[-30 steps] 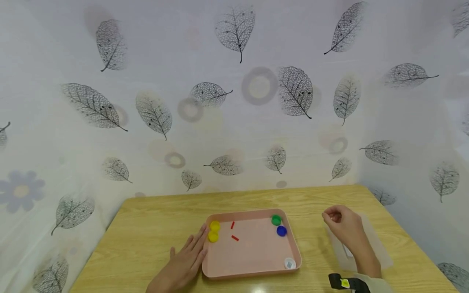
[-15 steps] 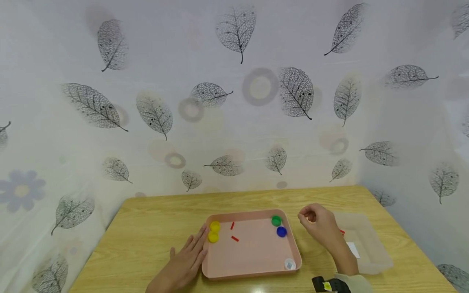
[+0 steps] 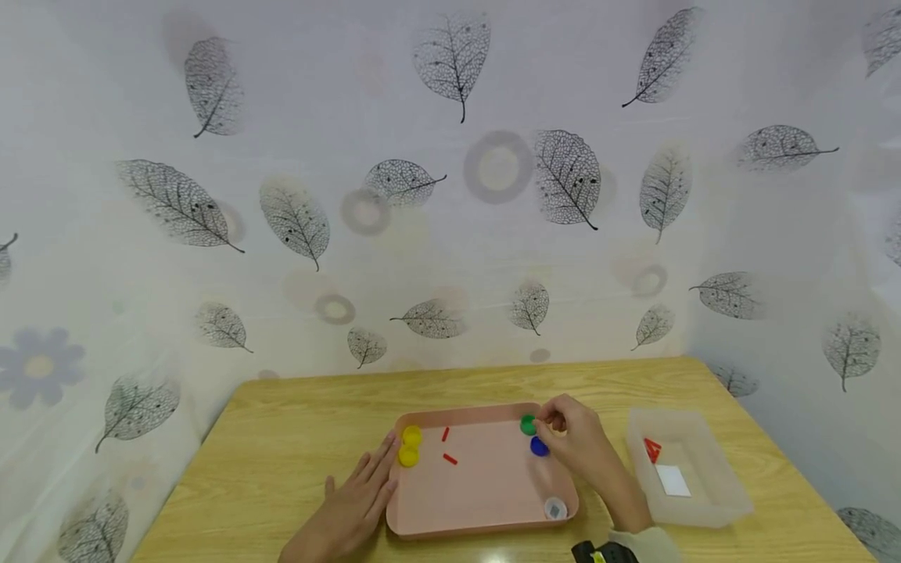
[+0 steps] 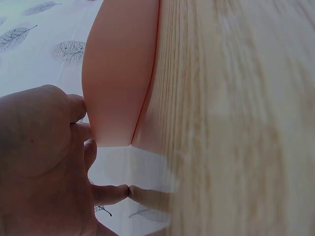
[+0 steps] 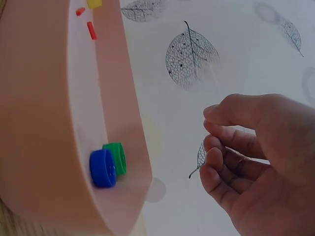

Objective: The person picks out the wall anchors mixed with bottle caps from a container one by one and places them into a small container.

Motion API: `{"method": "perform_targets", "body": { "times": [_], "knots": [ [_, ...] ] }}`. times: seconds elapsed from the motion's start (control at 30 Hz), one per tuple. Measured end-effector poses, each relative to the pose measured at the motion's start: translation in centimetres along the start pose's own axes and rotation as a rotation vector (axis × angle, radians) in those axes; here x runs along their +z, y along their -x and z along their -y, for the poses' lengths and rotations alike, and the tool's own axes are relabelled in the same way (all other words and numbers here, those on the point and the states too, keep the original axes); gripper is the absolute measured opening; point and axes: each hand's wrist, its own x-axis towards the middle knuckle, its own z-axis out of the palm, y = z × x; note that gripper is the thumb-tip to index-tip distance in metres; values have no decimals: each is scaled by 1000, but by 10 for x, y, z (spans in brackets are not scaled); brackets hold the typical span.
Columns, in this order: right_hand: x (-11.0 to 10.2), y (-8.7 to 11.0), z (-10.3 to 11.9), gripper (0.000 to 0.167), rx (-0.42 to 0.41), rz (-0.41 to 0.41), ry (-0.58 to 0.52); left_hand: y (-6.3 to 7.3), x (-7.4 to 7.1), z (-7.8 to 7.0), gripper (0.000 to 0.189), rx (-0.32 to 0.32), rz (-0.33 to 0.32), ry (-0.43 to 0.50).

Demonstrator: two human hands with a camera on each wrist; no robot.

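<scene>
My left hand (image 3: 345, 508) lies on the table with its fingers straight against the left side of the pink tray (image 3: 486, 528); the left wrist view shows the tray's outer wall (image 4: 120, 64). Over the tray's right edge, my right hand (image 3: 584, 442) has curled fingers. In the right wrist view its thumb meets the index fingertip, and nothing shows between them. Just beside these fingertips are a green round cap (image 3: 528, 425) and a blue round cap (image 5: 102, 168), both in the tray's far right corner. Two yellow round caps (image 3: 409, 455) and two short red sticks (image 3: 450, 459) lie towards the left.
A white round cap (image 3: 555, 509) with a grey square inside sits in the tray's near right corner. Right of the tray, a translucent plastic box (image 3: 714, 477) holds red pieces (image 3: 652, 450) and a white card (image 3: 673, 481). A leaf-patterned curtain (image 3: 450, 250) stands behind the table.
My right hand has moved left from above the translucent box to the tray's right side, uncovering the red pieces and white card. My left hand has stayed put.
</scene>
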Motion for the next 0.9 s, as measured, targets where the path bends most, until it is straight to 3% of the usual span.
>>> {"method": "perform_targets", "body": {
  "times": [0.4, 0.73, 0.9],
  "knots": [
    [29, -1, 17, 15, -61, 59, -59, 2, -3, 1, 58, 6, 3, 0],
    [50, 1, 26, 15, -195, 59, -29, 0, 0, 2, 58, 1, 0, -5],
    [58, 0, 33, 12, -139, 119, -42, -1, 0, 1, 58, 1, -14, -14]
  ]
}}
